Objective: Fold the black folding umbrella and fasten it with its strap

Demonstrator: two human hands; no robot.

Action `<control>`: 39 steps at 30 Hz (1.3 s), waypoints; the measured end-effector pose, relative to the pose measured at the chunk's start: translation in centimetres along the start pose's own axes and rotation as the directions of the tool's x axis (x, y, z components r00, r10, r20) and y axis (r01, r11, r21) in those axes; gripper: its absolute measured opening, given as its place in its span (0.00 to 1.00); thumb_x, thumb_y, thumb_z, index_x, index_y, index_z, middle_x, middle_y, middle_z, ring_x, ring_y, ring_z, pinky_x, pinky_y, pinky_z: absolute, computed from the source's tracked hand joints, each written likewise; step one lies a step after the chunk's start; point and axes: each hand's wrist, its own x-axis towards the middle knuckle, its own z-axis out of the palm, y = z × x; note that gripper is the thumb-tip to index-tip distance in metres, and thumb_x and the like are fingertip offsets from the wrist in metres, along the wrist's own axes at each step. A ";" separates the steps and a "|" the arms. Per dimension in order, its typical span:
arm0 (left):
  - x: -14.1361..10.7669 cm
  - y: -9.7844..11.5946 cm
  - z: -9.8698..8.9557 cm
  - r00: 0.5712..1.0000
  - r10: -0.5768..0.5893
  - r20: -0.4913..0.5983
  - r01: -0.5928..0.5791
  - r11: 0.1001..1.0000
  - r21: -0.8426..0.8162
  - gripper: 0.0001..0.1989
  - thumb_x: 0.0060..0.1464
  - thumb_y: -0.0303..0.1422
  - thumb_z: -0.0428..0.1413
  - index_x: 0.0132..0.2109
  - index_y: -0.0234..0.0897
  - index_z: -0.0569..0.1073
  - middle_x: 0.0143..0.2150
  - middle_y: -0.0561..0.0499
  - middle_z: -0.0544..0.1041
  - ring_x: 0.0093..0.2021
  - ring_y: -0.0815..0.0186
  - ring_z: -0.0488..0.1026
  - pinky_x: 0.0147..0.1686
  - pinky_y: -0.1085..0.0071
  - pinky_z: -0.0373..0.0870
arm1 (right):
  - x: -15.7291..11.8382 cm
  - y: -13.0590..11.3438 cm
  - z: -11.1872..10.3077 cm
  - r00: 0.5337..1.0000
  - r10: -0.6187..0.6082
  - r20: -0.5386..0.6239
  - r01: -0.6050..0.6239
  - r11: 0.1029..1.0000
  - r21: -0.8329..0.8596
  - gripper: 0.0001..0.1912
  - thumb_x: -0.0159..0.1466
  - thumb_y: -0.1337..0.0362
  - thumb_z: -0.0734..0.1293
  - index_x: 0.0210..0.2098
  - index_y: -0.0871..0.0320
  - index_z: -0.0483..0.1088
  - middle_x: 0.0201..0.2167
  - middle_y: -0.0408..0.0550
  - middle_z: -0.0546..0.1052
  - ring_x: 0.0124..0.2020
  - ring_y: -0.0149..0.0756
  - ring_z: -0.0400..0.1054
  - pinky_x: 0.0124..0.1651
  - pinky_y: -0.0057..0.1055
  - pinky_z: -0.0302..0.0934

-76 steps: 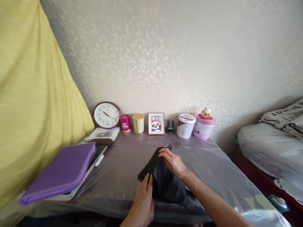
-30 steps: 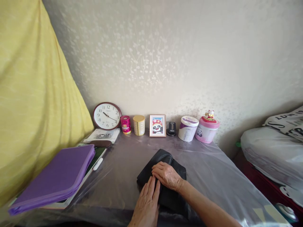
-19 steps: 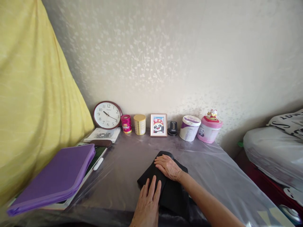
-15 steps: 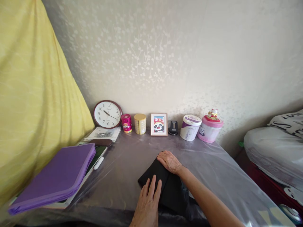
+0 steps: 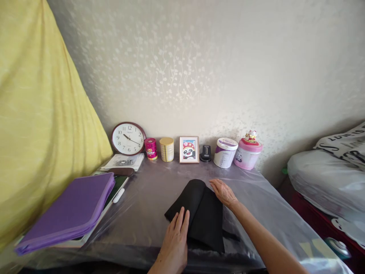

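Note:
A folded piece of black cloth (image 5: pixel 203 219), perhaps a flat bag, lies on the plastic-covered table, with a dark strap (image 5: pixel 230 236) sticking out at its lower right. Across its lower left part rests my left hand (image 5: pixel 177 234), open, fingers stretched out flat. My right hand (image 5: pixel 224 193) is at the cloth's upper right edge, fingers extended and holding nothing; I cannot tell whether the fingertips touch it. The upper layer of the cloth bulges up in a rounded fold at the top.
A purple folder (image 5: pixel 68 209) lies on books at left, beside a white marker (image 5: pixel 118 195). Along the wall stand a clock (image 5: pixel 129 138), a pink can (image 5: pixel 151 148), a yellow jar (image 5: pixel 167 149), a picture frame (image 5: pixel 189 150) and several other containers. Bundled bedding (image 5: pixel 319 175) sits at right.
My right hand has slid off the top of the black cloth to its right edge, uncovering the rounded fold and the strap. My left hand stays nearly in place.

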 end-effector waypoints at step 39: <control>-0.5 -0.3 -0.9 0.995 0.057 -0.081 -0.063 0.996 -0.066 0.34 0.52 0.23 0.41 0.65 0.38 0.39 0.67 0.43 0.45 0.64 0.58 0.49 0.58 0.57 0.58 | -8.4 -2.9 -4.3 0.921 -0.364 0.143 0.342 0.927 0.154 0.19 0.62 0.73 0.52 0.49 0.55 0.62 0.56 0.53 0.65 0.46 0.32 0.70 0.43 0.29 0.66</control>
